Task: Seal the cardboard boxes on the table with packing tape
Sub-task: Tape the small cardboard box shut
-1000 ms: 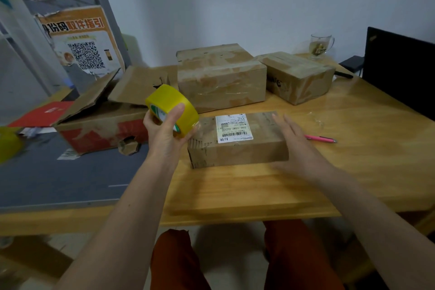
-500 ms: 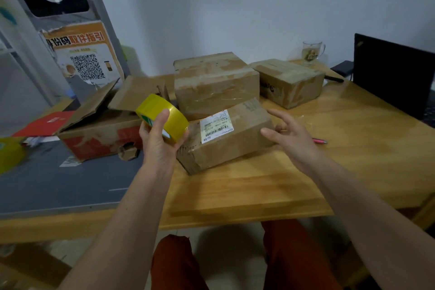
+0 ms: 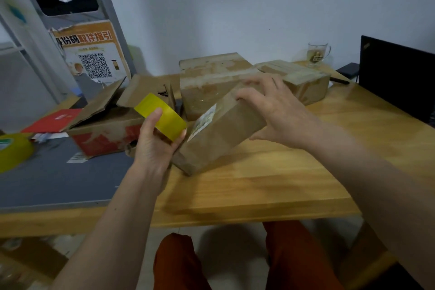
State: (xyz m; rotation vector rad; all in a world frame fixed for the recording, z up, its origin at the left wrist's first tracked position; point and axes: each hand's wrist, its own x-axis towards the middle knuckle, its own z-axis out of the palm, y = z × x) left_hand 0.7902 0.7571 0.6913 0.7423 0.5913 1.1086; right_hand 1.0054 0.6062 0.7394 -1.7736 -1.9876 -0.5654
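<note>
Item: small cardboard box (image 3: 223,134), near centre of the wooden table (image 3: 270,186), tipped up on its near-left lower corner, white shipping label (image 3: 204,121) on the face turned left. Right hand (image 3: 275,110): fingers curled over the raised far edge, gripping the box and bearing its tilt. Left hand (image 3: 155,146): clasped round a yellow tape roll (image 3: 162,117), thumb along the outer band, roll just beside the labelled face; whether a free tape end is lifted cannot be told. Step in hand, as judged: turning the box to present a seam for taping. Handling notes: settle the box on a flat face before applying tape, since a corner pivot could skid on the smooth wood; find the tape end first; start the strip past the seam's end and keep the right hand pressing the flaps shut. Also present: two taped boxes (image 3: 211,82) at far centre, an open red-printed box (image 3: 103,132) at left, a second tape roll (image 3: 11,150) at far left, a glass mug (image 3: 317,54) far right.
</note>
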